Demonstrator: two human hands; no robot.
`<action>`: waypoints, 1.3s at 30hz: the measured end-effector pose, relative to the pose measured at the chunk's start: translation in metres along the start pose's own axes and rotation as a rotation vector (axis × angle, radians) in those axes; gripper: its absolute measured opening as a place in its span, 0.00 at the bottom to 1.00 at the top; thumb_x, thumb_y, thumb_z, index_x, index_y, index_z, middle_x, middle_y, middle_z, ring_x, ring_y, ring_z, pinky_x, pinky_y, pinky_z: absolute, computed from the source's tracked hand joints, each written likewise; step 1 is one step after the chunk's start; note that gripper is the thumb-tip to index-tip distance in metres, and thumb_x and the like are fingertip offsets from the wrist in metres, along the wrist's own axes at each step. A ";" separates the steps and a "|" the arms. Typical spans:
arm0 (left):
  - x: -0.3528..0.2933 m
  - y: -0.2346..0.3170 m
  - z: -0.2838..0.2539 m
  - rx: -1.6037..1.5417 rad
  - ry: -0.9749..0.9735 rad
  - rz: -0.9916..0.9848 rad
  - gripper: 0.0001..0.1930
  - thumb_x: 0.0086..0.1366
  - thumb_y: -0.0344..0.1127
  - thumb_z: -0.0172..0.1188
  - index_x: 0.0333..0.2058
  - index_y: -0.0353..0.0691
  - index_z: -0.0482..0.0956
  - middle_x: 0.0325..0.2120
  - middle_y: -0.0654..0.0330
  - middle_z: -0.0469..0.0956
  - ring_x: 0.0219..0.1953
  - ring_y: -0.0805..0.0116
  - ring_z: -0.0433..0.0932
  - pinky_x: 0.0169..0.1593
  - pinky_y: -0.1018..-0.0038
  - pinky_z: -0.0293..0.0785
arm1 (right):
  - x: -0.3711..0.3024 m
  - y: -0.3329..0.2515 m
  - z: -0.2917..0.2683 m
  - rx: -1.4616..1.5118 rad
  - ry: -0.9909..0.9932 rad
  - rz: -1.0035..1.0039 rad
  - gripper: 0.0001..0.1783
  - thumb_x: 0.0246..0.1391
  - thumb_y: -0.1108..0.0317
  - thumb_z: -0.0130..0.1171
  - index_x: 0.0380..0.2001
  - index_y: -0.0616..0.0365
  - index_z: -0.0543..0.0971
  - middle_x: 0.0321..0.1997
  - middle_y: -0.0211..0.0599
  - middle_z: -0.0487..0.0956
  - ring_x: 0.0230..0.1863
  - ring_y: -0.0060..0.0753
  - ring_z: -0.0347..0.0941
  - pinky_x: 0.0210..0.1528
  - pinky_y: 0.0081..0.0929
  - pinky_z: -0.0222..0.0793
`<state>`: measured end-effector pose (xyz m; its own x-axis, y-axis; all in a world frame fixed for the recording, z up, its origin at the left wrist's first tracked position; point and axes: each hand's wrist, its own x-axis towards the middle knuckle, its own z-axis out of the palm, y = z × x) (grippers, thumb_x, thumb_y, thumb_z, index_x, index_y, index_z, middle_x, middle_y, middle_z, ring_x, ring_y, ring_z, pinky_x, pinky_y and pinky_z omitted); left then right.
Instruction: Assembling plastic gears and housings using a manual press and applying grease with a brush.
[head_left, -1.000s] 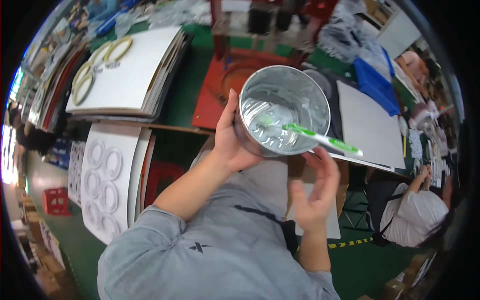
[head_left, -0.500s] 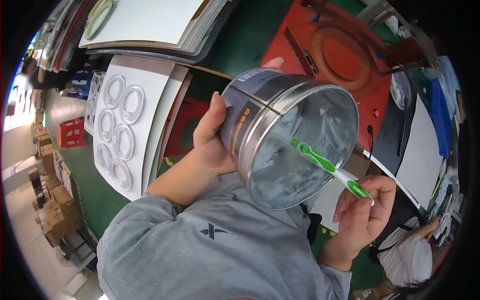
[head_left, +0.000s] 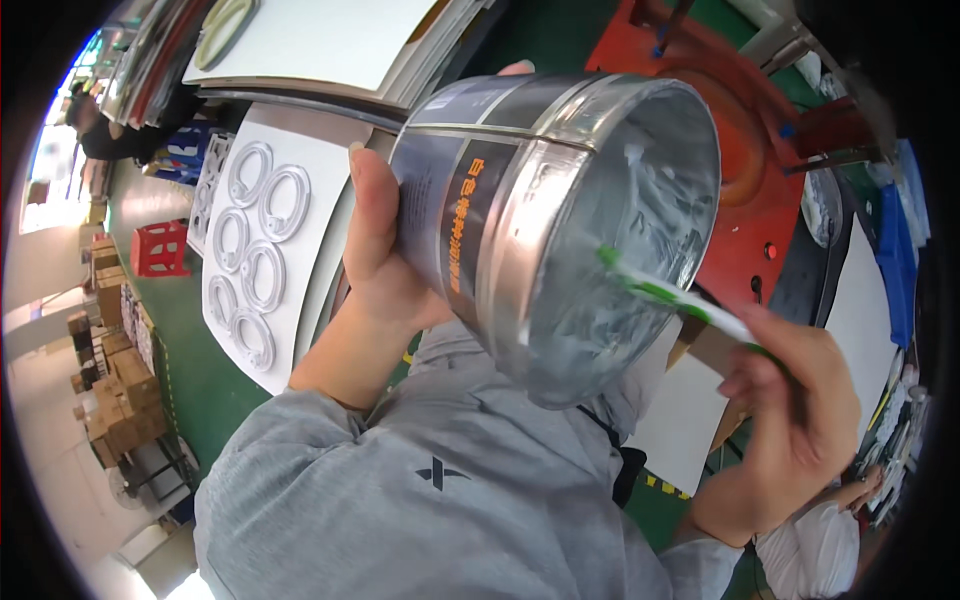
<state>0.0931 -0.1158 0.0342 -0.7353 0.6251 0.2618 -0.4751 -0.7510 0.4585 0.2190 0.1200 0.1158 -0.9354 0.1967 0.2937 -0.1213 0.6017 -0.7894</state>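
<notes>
My left hand grips a metal can from its left side, the thumb along the wall and most other fingers hidden behind it. The can is tilted, its wide mouth turned to the right. Whitish grease coats the inside wall. My right hand is closed round the handle of a green and white toothbrush. The brush's green head end reaches into the can's mouth, close to the grease; blur hides whether it touches.
Several clear plastic rings lie on a white board at the left. A red machine with a round part stands at the far right. A red stool stands on the green floor. Another person in white is at the lower right.
The can has come closer and its mouth has turned more to the right. My right hand has moved right and shifted its hold on the toothbrush, whose head remains inside the can.
</notes>
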 end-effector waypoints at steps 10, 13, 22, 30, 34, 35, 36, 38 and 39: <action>0.000 0.003 -0.038 -0.201 -0.044 -0.113 0.48 0.74 0.73 0.26 0.71 0.33 0.61 0.65 0.45 0.71 0.64 0.51 0.74 0.66 0.52 0.73 | 0.027 0.015 -0.065 -0.638 -0.097 -0.628 0.14 0.57 0.87 0.59 0.47 0.82 0.79 0.44 0.68 0.82 0.42 0.54 0.83 0.44 0.38 0.85; 0.003 0.009 -0.035 -0.157 -0.045 -0.131 0.47 0.74 0.73 0.29 0.69 0.32 0.64 0.62 0.45 0.75 0.60 0.54 0.78 0.62 0.58 0.77 | 0.036 -0.004 -0.081 -0.732 -0.305 -0.609 0.17 0.57 0.85 0.58 0.49 0.84 0.77 0.49 0.72 0.80 0.49 0.60 0.82 0.51 0.43 0.83; 0.001 0.012 -0.027 0.094 0.281 -0.072 0.47 0.75 0.72 0.30 0.66 0.30 0.67 0.60 0.47 0.77 0.59 0.58 0.79 0.61 0.63 0.77 | 0.032 -0.024 -0.064 -0.991 -0.369 -0.551 0.22 0.55 0.83 0.62 0.55 0.73 0.80 0.51 0.57 0.82 0.48 0.45 0.81 0.44 0.31 0.79; 0.012 0.003 0.018 0.245 0.468 -0.049 0.50 0.74 0.73 0.31 0.70 0.25 0.57 0.67 0.45 0.67 0.66 0.57 0.71 0.69 0.63 0.67 | 0.033 -0.009 -0.057 -0.802 -0.408 -0.477 0.23 0.47 0.83 0.66 0.51 0.74 0.82 0.42 0.54 0.81 0.42 0.42 0.80 0.40 0.26 0.76; 0.019 0.009 0.007 0.423 0.328 -0.001 0.49 0.75 0.72 0.33 0.70 0.23 0.57 0.67 0.44 0.67 0.66 0.58 0.71 0.69 0.63 0.66 | 0.030 -0.007 -0.050 -0.599 -0.408 -0.305 0.19 0.50 0.83 0.62 0.48 0.72 0.83 0.37 0.49 0.80 0.34 0.35 0.76 0.33 0.21 0.70; 0.020 0.011 0.012 0.290 0.448 0.029 0.49 0.75 0.71 0.34 0.69 0.24 0.59 0.66 0.45 0.68 0.65 0.58 0.72 0.68 0.63 0.67 | 0.029 -0.007 -0.049 -0.524 -0.409 -0.243 0.18 0.51 0.83 0.60 0.47 0.72 0.83 0.35 0.47 0.79 0.31 0.32 0.74 0.31 0.19 0.67; 0.024 0.012 0.019 0.157 0.565 0.051 0.48 0.75 0.70 0.35 0.68 0.24 0.60 0.66 0.45 0.69 0.65 0.57 0.72 0.68 0.63 0.68 | 0.029 -0.004 -0.051 -0.520 -0.409 -0.238 0.18 0.51 0.83 0.60 0.47 0.72 0.83 0.35 0.47 0.79 0.31 0.32 0.74 0.31 0.19 0.67; 0.031 0.013 0.034 -0.112 0.795 0.101 0.46 0.75 0.69 0.37 0.67 0.25 0.63 0.64 0.45 0.71 0.63 0.57 0.74 0.67 0.62 0.69 | 0.029 0.002 -0.057 -0.347 -0.486 -0.008 0.14 0.58 0.83 0.56 0.47 0.70 0.83 0.34 0.42 0.77 0.29 0.25 0.71 0.31 0.17 0.65; 0.032 0.016 0.040 -0.251 0.904 0.135 0.45 0.76 0.69 0.38 0.66 0.26 0.64 0.63 0.45 0.73 0.63 0.57 0.74 0.67 0.62 0.69 | 0.027 0.004 -0.057 -0.344 -0.489 -0.014 0.14 0.58 0.83 0.56 0.47 0.70 0.83 0.34 0.42 0.77 0.29 0.25 0.71 0.31 0.17 0.65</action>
<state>0.0808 -0.0996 0.0838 -0.8375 0.2066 -0.5059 -0.3710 -0.8947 0.2488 0.2120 0.1719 0.1514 -0.9888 -0.1431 -0.0434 -0.0968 0.8338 -0.5435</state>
